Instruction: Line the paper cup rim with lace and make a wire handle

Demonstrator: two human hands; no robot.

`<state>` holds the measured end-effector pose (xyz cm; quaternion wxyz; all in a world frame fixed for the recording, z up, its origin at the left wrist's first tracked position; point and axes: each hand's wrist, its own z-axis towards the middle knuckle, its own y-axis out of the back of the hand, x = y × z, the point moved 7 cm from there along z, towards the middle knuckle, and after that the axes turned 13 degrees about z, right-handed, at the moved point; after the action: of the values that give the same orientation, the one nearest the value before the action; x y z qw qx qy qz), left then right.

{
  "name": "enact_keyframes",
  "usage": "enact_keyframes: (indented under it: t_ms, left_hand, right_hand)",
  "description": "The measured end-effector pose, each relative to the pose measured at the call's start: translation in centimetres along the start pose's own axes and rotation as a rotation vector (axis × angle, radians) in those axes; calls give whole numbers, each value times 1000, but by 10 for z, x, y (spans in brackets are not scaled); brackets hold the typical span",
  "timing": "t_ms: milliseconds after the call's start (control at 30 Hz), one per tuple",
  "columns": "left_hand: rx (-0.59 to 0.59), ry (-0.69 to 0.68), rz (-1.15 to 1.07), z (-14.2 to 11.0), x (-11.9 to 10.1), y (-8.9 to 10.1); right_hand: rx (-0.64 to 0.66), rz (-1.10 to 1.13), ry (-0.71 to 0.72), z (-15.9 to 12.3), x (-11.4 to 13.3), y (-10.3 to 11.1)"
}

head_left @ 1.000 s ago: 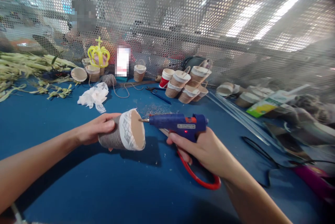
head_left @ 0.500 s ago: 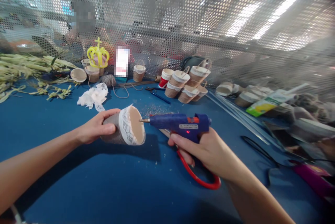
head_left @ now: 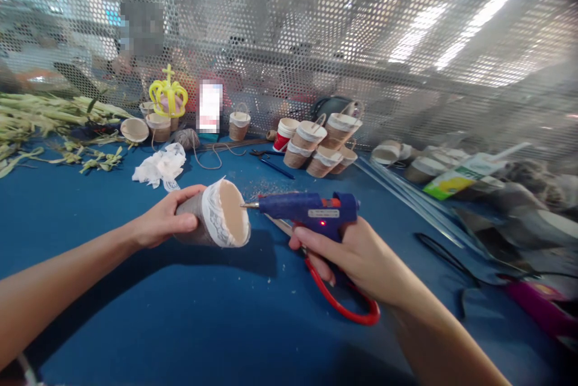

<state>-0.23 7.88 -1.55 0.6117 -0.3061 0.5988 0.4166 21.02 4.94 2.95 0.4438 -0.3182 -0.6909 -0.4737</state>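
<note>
Brown paper cup with white lace band around rim held on its side above blue table, open mouth turned to right. Cup gripped around its body by left hand, fingers closed on it. Blue plastic glue gun clasped by right hand, just right of cup. Metal tip of gun set at cup's rim. Red-handled scissors lying on table under right hand. Small pile of finished lace cups seen further back, well apart from hands.
</note>
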Motion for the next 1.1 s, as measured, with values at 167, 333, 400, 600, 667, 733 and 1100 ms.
enact_keyframes:
  t_ms: [167,333,400,600,667,733,1100]
  left_hand:
    - [-19,25,-71,-1,3,1]
    - [1,44,-71,0,0,-3]
    - [11,27,12,1,-4,-5]
    - [-90,-6,306,2,-8,0]
    - [-116,-17,335,2,-8,2]
    - [-116,-31,358,2,-8,1]
    - [-92,-56,392,-1,-10,-3]
  right_hand:
    - [43,28,-43,1,-2,-5]
    - [1,131,81,0,5,-1]
    - [-74,117,123,-1,7,2]
    - [-222,-39,77,-4,8,2]
    - [-282,-64,20,-4,5,3]
    - [-322,-68,-1,-3,3,2]
    - [-353,-97,17,-1,-2,2]
